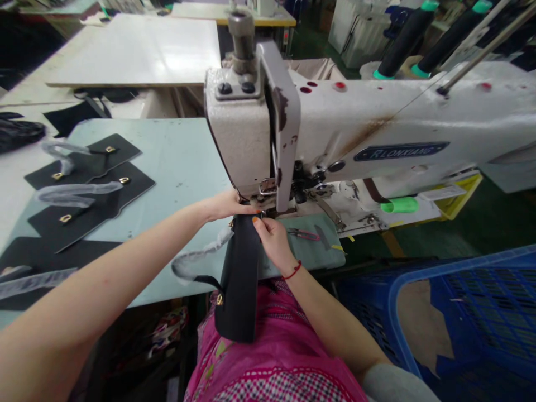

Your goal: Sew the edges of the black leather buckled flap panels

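Note:
A black leather-like bag panel (242,279) runs from under the sewing machine's (247,128) head down over the table's front edge to my lap. It carries gold-coloured metal fittings and a strap handle (205,251) wrapped in clear plastic, lying to its left. My left hand (228,205) holds the panel's far end beside the needle area, with some fingers hidden behind the machine head. Thumb and fingers of my right hand (273,239) pinch the panel's right edge close to the presser foot. The needle itself is hard to make out.
Several similar black panels (104,198) with wrapped handles lie on the pale green table (176,162) at left. Pink-handled thread snips (304,234) lie right of my right hand. A blue plastic basket (402,312) stands at lower right. Black thread cones (408,42) stand behind the machine.

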`<state>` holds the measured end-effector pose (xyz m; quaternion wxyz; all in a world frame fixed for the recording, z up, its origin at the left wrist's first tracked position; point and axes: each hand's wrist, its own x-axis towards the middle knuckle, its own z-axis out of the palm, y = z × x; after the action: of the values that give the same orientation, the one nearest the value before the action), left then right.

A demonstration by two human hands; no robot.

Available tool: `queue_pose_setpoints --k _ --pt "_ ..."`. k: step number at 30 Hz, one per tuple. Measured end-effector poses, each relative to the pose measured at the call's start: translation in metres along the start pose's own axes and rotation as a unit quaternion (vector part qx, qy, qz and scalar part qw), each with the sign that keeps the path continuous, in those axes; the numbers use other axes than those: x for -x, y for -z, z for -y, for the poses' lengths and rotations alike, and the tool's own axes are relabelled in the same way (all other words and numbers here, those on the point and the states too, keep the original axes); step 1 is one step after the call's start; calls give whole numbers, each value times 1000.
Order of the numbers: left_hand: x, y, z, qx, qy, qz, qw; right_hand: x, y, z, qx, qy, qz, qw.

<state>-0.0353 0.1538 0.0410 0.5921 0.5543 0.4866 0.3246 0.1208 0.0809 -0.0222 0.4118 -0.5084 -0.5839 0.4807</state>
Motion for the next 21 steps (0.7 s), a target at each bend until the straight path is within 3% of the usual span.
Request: queue_pose_setpoints --k 3,6,12,15,18,21 --pt "8 -5 12 -34 4 18 999 -4 15 2 3 -8 47 999" --pt "14 -9 20 -44 11 -13 999 -8 26 5 2 -15 83 996" --pt "10 0 35 -6 23 5 1000 -8 30 6 8 -14 100 995" --pt "13 16 58 22 -11 -79 997 0 32 7 11 -25 103 994" --pt "33 28 89 -68 -52 -176 981 11 37 8 17 -29 115 993" --pt "61 24 117 -218 -96 -138 961 25 43 6 18 -43 131 990"
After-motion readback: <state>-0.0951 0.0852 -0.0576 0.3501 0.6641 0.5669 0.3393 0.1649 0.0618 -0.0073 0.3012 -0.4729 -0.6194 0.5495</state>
